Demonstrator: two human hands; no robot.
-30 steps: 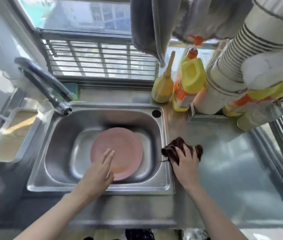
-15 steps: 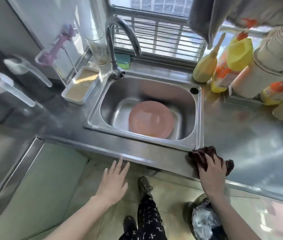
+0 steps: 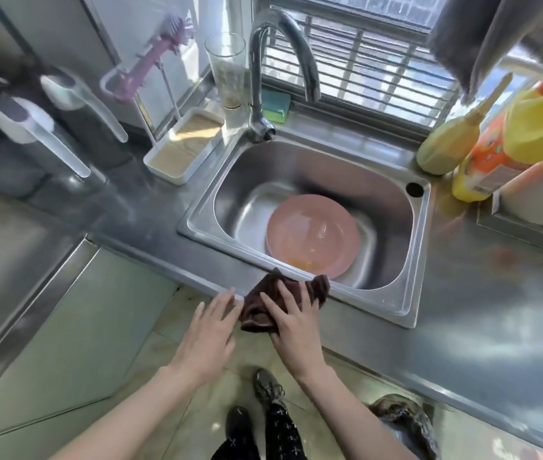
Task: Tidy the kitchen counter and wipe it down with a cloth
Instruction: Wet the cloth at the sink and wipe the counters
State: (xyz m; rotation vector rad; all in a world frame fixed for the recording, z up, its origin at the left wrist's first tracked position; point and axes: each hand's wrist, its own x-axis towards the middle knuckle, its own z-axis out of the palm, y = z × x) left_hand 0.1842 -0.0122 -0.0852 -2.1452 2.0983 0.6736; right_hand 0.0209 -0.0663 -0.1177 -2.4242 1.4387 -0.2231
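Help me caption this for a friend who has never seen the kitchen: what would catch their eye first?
Probably the pink plate lying in the steel sink at centre. Next, the right hand pressing a dark brown cloth on the counter's front edge just below the sink, with the left hand open beside it. The bright yellow and orange bottle by the window at far right also stands out.
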